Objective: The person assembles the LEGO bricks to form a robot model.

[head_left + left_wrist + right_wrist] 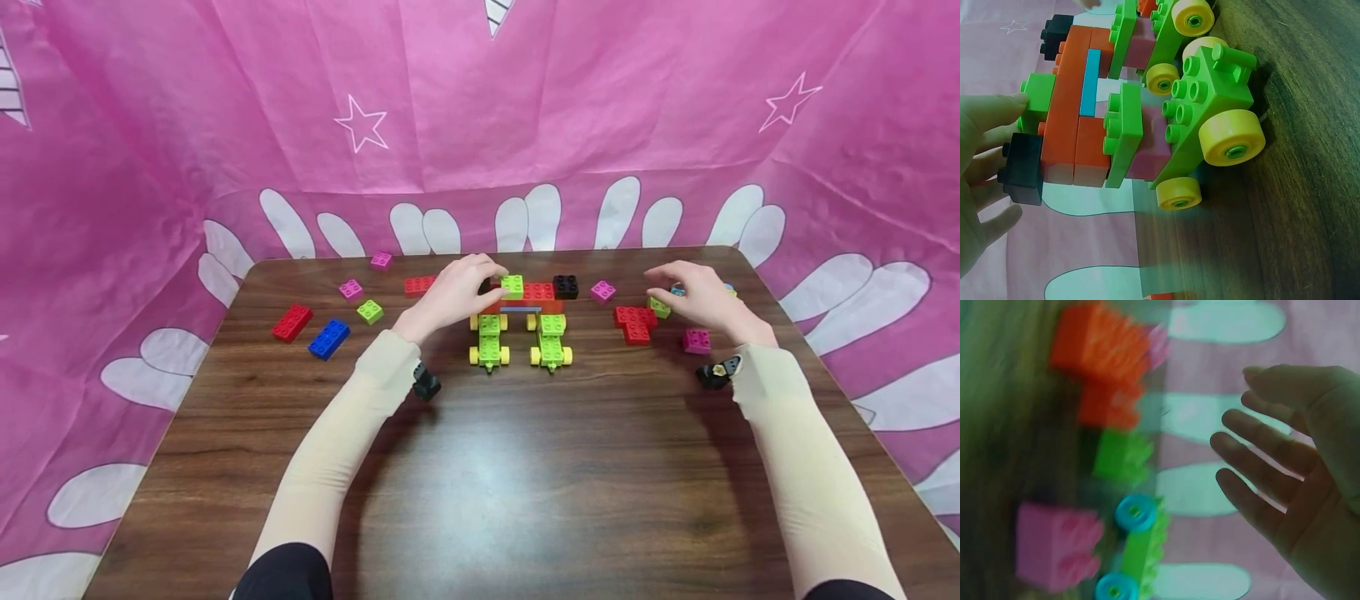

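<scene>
Atop a red-and-lime, yellow-wheeled plastic-brick build [1124, 134], the left hand [457, 290] touches a square lime plastic block [512, 287], whether gripping I cannot tell; the right hand [697, 293] hovers empty, relaxed.

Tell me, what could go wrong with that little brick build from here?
The build might roll: it stands on yellow wheels, so a push from the left hand at the lime block on top could shift it.
That hand's fingers also lie close to the black block at one end of the red span and might knock it loose.
The right hand, holding nothing, could bump the nearby pink block.
</scene>
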`<state>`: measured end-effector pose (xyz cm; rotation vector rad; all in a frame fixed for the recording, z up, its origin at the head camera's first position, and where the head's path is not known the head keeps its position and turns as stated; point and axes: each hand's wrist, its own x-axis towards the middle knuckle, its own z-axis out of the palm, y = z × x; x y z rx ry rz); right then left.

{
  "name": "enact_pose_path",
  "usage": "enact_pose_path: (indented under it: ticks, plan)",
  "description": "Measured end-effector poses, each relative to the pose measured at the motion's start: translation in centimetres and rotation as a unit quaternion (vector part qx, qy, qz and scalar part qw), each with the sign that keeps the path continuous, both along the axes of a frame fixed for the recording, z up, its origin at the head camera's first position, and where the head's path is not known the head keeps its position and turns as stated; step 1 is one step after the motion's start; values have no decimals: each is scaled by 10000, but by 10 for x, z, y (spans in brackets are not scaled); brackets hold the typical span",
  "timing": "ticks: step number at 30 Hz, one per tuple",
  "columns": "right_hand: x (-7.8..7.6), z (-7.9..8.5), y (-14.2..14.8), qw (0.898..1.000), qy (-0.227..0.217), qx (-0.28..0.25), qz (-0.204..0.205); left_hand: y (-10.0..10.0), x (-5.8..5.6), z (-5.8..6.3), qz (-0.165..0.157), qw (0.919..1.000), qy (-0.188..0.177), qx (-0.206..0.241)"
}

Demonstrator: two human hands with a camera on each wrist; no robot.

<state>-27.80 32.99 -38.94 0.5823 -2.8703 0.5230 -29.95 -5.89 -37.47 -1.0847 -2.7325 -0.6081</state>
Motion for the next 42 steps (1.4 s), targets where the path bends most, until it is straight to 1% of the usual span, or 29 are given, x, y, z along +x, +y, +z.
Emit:
enact_pose_path:
  ticks: [4, 10, 17, 20, 24, 29, 32, 36, 39, 42]
  plan:
    - [-1, -6, 15, 9980, -435, 364, -262, 0, 0, 0, 18, 10000, 5, -13]
    - [-6, -13, 21, 9936, -840, 719, -227, 0, 0, -1, 41, 10000, -83, -8]
    - [-11, -20, 22, 9902, -1126, 737, -364, 1, 1, 0, 11, 9999, -59, -124]
    - [-14, -24, 24, 9892, -1203, 774, -327, 1, 1, 0, 17, 9999, -49, -135]
    - [-18, -28, 24, 9888, -1185, 863, -272, 0, 1, 0, 5, 9999, -25, -148]
    - [-19, -33, 26, 9872, -1234, 932, -395, 1, 0, 0, -24, 9998, 12, -173]
    - [-19, -34, 27, 9871, -1247, 932, -380, 1, -1, 0, -51, 9999, 3, -165]
    - [-17, -26, 28, 9897, -988, 985, -323, 1, -1, 0, -91, 9999, 6, -141]
    - [-15, -16, 27, 9916, -711, 1029, -324, 0, -1, 1, -88, 9999, -8, -128]
    - [-12, -6, 23, 9935, -515, 962, -324, -1, 0, 1, -61, 9999, -49, -137]
